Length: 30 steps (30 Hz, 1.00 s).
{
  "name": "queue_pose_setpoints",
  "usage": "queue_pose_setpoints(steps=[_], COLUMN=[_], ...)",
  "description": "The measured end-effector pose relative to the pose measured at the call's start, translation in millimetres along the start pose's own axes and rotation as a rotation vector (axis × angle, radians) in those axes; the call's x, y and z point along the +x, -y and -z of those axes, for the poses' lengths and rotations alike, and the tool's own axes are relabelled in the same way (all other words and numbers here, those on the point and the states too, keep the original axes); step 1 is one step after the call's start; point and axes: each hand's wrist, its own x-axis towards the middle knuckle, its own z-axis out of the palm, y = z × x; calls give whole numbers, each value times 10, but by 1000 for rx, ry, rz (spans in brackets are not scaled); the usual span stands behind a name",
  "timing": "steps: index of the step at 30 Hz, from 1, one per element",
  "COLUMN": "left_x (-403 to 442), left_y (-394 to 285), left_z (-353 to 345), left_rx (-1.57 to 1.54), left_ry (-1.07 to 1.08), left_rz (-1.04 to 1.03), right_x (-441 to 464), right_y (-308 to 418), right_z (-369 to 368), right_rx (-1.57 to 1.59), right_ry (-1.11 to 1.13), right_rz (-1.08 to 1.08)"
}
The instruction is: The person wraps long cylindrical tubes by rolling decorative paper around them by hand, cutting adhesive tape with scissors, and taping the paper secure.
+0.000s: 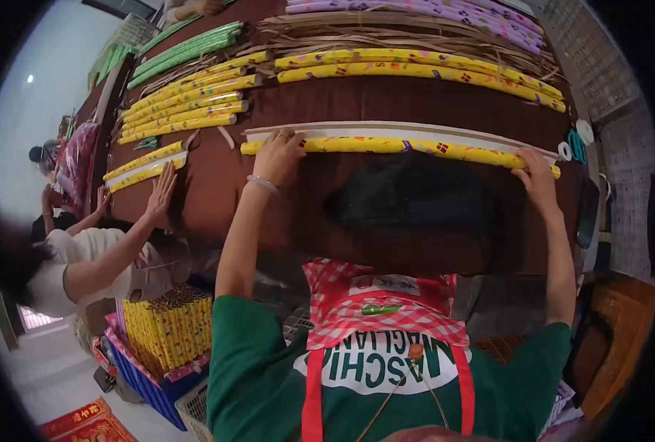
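A long yellow patterned roll [408, 146] lies across the brown-covered table, with a white strip of its sheet and a brown strip along its far side. On the roll's left end rests my left hand [279, 155], its fingers curled over it. My right hand [537, 175] grips the roll close to its right end, thumb on the near side and fingers on top. Beyond it lie two more long yellow rolls [423, 72].
A co-worker [110, 258] at the left has both hands on a shorter yellow roll [143, 167]. Further back are shorter yellow rolls [187, 103], green rolls [187, 53], purple rolls [445, 15] and brown strips [386, 37]. Scissors [576, 146] and white tape [565, 151] lie right; a blue crate [147, 387] stands lower left.
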Motion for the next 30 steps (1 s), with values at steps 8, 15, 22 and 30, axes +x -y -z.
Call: queue_pose_setpoints(steps=[8,15,22,30], left_x=[-139,-150,-214,-228], left_y=[-43,-47,-38,-129], left_z=[-63,27,-78,-3], left_rx=[127,14,-93,-53], left_ry=[-5,87,-49,-85], left_rz=[33,79,85,35], right_x=[82,42,66,-32], right_y=[235,91,403,397], right_z=[79,56,207,234], right_rx=[24,158,-33,-115], right_ry=[127,179,139,122], right_rz=[-99,-183,-112,-126])
